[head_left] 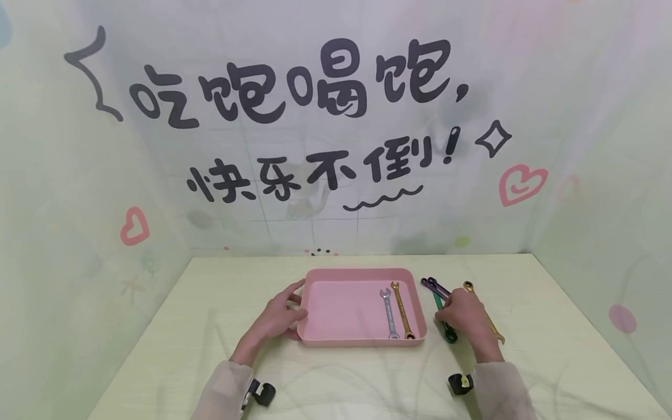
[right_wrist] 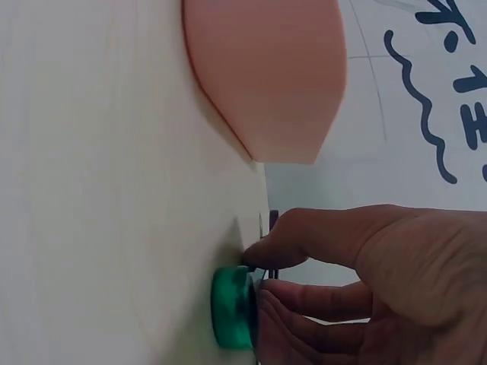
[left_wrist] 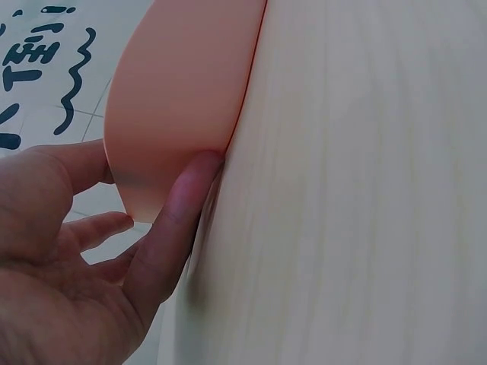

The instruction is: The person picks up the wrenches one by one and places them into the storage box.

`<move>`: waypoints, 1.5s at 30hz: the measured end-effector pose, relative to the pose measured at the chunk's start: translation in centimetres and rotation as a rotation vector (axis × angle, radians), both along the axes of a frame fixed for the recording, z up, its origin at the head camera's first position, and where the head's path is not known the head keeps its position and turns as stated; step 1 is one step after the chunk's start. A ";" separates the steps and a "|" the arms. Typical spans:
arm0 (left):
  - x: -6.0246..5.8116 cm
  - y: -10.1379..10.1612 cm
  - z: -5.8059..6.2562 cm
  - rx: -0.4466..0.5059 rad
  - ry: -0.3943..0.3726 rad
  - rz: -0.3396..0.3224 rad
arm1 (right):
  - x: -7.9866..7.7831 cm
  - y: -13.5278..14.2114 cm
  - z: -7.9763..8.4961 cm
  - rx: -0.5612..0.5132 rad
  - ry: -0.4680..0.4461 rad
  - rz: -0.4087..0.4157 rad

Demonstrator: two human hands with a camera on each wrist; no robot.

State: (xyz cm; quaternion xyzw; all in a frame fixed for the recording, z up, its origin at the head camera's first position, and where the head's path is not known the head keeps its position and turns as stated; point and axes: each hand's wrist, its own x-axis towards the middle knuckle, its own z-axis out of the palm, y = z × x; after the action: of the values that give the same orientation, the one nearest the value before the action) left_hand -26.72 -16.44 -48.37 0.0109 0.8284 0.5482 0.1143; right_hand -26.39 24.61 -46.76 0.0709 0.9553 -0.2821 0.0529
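While left hand (head_left: 278, 315) grips the pink tray (head_left: 341, 309) by its left end, right hand (head_left: 466, 315) pinches the green wrench (head_left: 450, 334), on the counter (head_left: 357, 385) right of the tray. Likely step: picking up; next move calls for a straight lift, clear of the purple wrench (head_left: 441, 289).

Bright, diffuse light, faint soft shadows, dimmer wrist views

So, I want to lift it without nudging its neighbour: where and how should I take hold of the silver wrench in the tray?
Probably mid-shaft on the silver wrench, pinched from above, leaning in from its left: the shaft is long and narrow, bare floor of the pink tray lies that side, and the gold wrench sits close on its right.
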 end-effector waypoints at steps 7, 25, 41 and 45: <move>-0.3 0.5 0.1 0.013 0.007 -0.021 | 0.5 0.4 0.1 0.067 0.026 -0.019; 0.1 0.4 0.2 -0.009 0.011 -0.004 | 0.4 2.1 0.9 -0.189 -0.067 0.040; 0.4 -0.1 -0.2 0.000 0.026 0.000 | 0.7 3.1 2.7 -0.649 -0.156 0.088; 0.4 -0.1 -0.2 -0.002 0.028 0.000 | 0.7 2.6 3.1 -0.629 -0.134 0.081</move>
State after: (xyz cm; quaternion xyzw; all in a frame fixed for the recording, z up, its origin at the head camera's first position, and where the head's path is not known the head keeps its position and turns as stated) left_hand -26.33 -16.52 -48.61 0.0185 0.8305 0.5471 0.1027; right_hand -25.67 27.25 -43.65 0.0314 0.8179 -0.5557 0.1459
